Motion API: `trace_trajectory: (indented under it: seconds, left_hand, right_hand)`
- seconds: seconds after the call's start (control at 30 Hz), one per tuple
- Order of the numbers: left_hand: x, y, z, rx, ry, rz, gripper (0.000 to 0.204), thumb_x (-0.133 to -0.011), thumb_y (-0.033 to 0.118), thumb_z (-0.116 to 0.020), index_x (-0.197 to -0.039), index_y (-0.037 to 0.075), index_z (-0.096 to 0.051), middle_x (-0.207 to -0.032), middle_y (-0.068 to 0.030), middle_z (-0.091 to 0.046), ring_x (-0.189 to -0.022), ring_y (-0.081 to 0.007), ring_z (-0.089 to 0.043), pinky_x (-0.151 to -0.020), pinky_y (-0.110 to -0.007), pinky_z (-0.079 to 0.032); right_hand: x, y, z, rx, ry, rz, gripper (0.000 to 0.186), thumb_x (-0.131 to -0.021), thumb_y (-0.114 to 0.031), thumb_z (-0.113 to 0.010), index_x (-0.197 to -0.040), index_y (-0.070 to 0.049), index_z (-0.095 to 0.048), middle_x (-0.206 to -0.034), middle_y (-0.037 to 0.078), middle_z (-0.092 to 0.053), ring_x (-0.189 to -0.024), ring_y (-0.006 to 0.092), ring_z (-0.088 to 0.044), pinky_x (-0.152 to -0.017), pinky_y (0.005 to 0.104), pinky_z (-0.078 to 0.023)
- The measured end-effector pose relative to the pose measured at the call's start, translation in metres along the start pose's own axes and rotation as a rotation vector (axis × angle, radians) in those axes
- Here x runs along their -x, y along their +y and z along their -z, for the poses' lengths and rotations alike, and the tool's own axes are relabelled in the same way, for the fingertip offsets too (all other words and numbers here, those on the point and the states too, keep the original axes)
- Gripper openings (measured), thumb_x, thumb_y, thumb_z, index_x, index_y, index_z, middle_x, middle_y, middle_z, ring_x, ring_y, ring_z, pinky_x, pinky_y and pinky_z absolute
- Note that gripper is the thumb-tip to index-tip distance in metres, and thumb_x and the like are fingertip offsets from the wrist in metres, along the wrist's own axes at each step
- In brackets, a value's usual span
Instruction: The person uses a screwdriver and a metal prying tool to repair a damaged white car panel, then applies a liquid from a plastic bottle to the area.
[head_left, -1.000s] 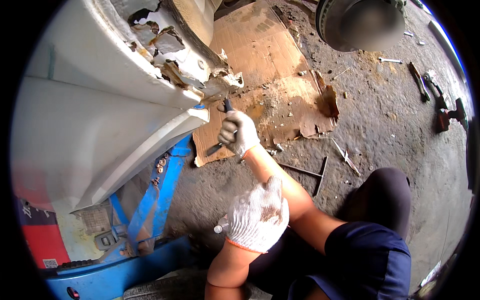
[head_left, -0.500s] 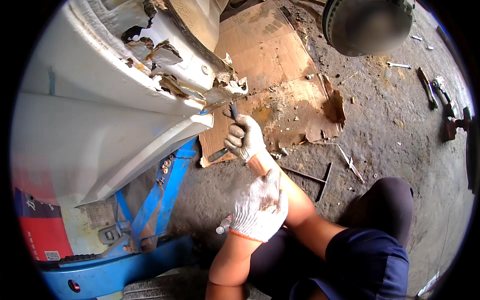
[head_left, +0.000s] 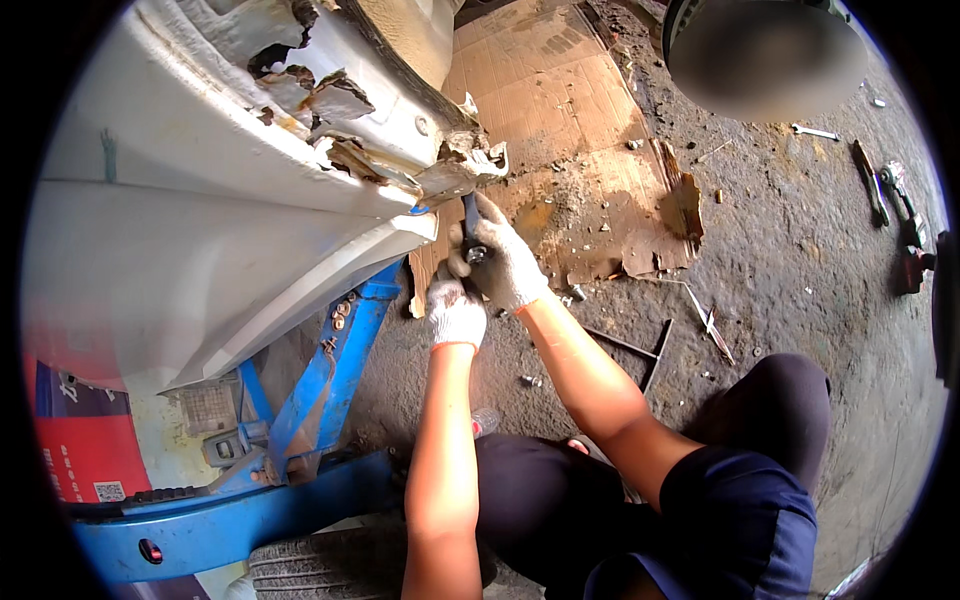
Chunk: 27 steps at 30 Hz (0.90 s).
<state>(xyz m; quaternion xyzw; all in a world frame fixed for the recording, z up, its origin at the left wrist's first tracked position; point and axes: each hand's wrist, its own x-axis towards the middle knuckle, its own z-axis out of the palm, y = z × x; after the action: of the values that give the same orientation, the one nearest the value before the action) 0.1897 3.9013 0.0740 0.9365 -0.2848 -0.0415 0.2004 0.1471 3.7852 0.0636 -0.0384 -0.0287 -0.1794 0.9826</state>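
Observation:
My right hand [head_left: 508, 264], in a white knit glove stained on the fingers, is closed around a dark hand tool [head_left: 471, 216]. A straight dark bar of it points up, and a round metal part shows by the fingers; its exact kind I cannot make out. Just below, my gloved left hand [head_left: 458, 312] is closed at the tool's lower end, its fingers partly hidden. Above both hands is the torn, rusted lower edge [head_left: 470, 168] of a white car body panel [head_left: 250, 250]. The bar's upper end is close under that edge; whether they touch I cannot tell.
A blue steel stand [head_left: 335, 375] bears several nuts and bolts, left of my hands. Stained cardboard [head_left: 540, 110] with debris lies beyond. A T-shaped bar [head_left: 655, 355], an open-end wrench [head_left: 815, 132], a ratchet [head_left: 900, 195] and a tyre [head_left: 320, 565] are around me.
My left hand has moved up and away from in front of my right forearm to the tool's lower end. My right hand has shifted slightly, still holding the tool. The view has shifted a little.

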Motion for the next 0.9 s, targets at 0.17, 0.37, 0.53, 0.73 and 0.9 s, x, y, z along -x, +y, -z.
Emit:
trace_trajectory:
  seconds: [0.17, 0.37, 0.53, 0.73, 0.9]
  left_hand:
    - [-0.003, -0.047, -0.026, 0.169, 0.175, 0.029, 0.010, -0.096, 0.008, -0.059, -0.096, 0.003, -0.050, -0.086, -0.0184, -0.061, -0.079, -0.0306, -0.063, -0.071, -0.041, -0.051]
    - [0.007, -0.001, -0.016, -0.001, 0.163, -0.046, 0.016, -0.096, 0.006, -0.059, -0.093, -0.001, -0.045, -0.079, -0.0146, -0.055, -0.074, -0.0247, -0.059, -0.067, -0.040, -0.048]
    - [-0.007, 0.014, -0.025, 1.833, 0.061, 0.709, 0.024, -0.100, 0.026, -0.056, -0.106, 0.003, -0.054, -0.091, -0.0092, -0.062, -0.084, -0.0253, -0.061, -0.079, -0.037, -0.052]
    - [-0.010, -0.028, -0.057, 1.938, -0.188, 0.437, 0.044, -0.104, 0.045, -0.043, -0.124, 0.009, -0.059, -0.126, -0.0093, -0.063, -0.119, -0.0251, -0.057, -0.109, -0.042, -0.042]
    - [-0.017, -0.013, -0.034, 1.938, 0.057, 0.436, 0.032, -0.098, 0.037, -0.058, -0.110, 0.007, -0.062, -0.101, -0.0093, -0.068, -0.104, -0.0266, -0.063, -0.102, -0.043, -0.048]
  right_hand:
    - [0.031, -0.031, 0.003, 0.974, -0.115, 0.097, 0.081, -0.091, -0.025, -0.072, -0.157, -0.010, -0.027, -0.118, 0.019, -0.068, -0.105, 0.0285, -0.068, -0.099, 0.0386, -0.051]
    - [0.031, -0.046, 0.000, 1.449, -0.275, 0.272, 0.044, -0.093, -0.019, -0.066, -0.135, -0.008, -0.060, -0.123, 0.019, -0.067, -0.111, 0.0332, -0.068, -0.095, 0.0393, -0.054]
    - [0.031, -0.041, 0.000, 1.490, -0.267, 0.409, 0.035, -0.090, -0.015, -0.068, -0.124, -0.009, -0.065, -0.114, 0.017, -0.070, -0.101, 0.0354, -0.070, -0.090, 0.0389, -0.056]
    - [0.029, -0.017, 0.003, 1.391, -0.038, 0.537, 0.041, -0.082, -0.013, -0.077, -0.120, -0.006, -0.061, -0.101, 0.015, -0.069, -0.090, 0.0299, -0.071, -0.086, 0.0376, -0.056]
    - [0.015, 0.008, -0.012, 0.573, 0.288, 0.140, 0.053, -0.099, -0.021, -0.061, -0.142, 0.004, -0.041, -0.095, 0.009, -0.065, -0.080, 0.0149, -0.062, -0.077, 0.0295, -0.053]
